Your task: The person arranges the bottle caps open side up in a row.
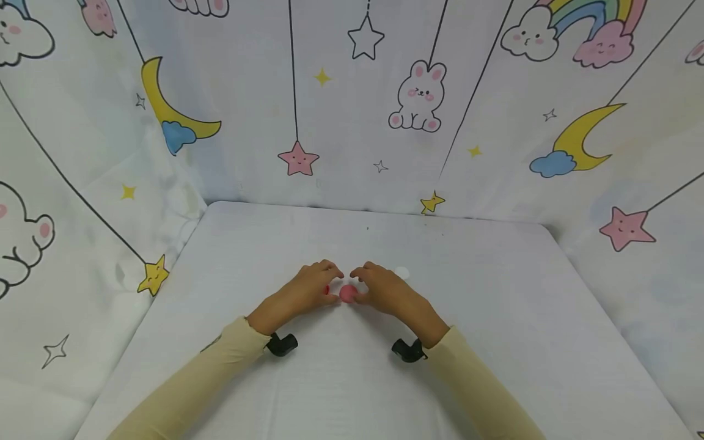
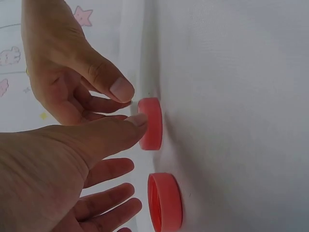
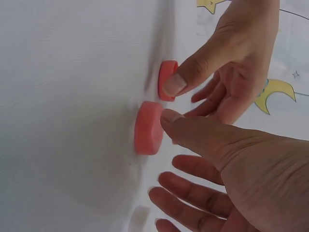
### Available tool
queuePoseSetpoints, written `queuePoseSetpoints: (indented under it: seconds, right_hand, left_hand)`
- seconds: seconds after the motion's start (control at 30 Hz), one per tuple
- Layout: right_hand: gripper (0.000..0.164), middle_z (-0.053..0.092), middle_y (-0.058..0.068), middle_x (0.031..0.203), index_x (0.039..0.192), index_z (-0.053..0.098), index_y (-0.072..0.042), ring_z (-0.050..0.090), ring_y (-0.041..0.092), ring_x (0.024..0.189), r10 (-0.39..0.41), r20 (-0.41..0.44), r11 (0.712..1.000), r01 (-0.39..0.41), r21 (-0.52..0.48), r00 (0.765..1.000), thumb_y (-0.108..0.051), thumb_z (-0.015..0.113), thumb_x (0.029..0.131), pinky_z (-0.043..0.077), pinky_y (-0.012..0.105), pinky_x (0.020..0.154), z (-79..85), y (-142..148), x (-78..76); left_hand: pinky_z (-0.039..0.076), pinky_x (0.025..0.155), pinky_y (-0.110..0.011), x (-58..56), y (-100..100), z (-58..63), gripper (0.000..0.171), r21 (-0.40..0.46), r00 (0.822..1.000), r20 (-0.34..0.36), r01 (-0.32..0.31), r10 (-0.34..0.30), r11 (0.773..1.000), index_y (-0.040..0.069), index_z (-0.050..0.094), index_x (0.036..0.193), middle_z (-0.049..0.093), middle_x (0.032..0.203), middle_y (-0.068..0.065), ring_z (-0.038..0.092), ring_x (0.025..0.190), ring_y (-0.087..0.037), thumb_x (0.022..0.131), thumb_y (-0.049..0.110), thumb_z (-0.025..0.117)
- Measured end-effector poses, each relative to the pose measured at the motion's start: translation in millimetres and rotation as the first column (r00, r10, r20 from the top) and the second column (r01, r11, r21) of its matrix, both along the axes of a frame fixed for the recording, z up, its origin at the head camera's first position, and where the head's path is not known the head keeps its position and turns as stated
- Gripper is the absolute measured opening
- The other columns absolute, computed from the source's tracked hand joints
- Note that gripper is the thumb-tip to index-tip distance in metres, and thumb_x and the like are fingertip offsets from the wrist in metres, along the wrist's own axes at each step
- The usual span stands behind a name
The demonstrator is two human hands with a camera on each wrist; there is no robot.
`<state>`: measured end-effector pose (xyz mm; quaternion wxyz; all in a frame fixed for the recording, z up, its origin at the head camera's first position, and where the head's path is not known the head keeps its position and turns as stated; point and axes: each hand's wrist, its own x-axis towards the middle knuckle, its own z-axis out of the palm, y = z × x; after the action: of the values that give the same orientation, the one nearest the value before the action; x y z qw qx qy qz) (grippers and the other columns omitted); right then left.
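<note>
Left hand [image 1: 308,286] and right hand [image 1: 392,291], relaxed and empty, flank an upturned cap [image 2: 171,203] and closed-top cap [image 3: 148,128] well inside the tabletop [image 1: 341,379] edges: seemingly light, stiff, best pinched by the sides.

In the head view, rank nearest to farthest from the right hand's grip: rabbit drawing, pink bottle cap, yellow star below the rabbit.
1. Pink bottle cap: just left of the right hand's grip.
2. Yellow star: low on the backdrop.
3. Rabbit drawing: higher up.
</note>
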<state>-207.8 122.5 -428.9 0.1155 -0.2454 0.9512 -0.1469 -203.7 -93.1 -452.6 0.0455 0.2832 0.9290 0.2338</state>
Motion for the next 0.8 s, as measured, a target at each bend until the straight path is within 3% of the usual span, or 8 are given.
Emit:
queuePoseSetpoints:
  seconds: [0.63, 0.8]
  right_hand:
    - [0.045, 0.069, 0.006, 0.117, 0.132, 0.072, -0.011, 0.066, 0.02, 0.101, 0.03, -0.086, 0.999, -0.027, 0.039, 0.996, -0.031, 0.083, 0.093, 0.059, 0.038, 0.09, -22.3, 1, 1.1]
    - [0.043, 0.068, 0.007, 0.116, 0.13, 0.073, -0.01, 0.064, 0.021, 0.101, 0.028, -0.095, 0.999, -0.025, 0.033, 0.995, -0.029, 0.084, 0.093, 0.058, 0.038, 0.089, -22.6, 0, 1.9]
  left_hand:
    - [0.052, 0.096, -0.057, 0.3, 14, -9.5, 0.032, -0.014, 0.985, -0.167, 0.05, -0.052, 0.999, 0.007, 0.074, 0.116, 0.065, 0.126, -0.016, 0.065, 0.114, -0.032, 0.089, 0.02, 0.086]
    - [0.052, 0.096, -0.056, 0.2, 15, -10.2, 0.03, -0.026, 0.983, -0.173, 0.053, -0.057, 0.998, 0.007, 0.074, 0.114, 0.065, 0.126, -0.015, 0.066, 0.111, -0.032, 0.09, 0.02, 0.086]
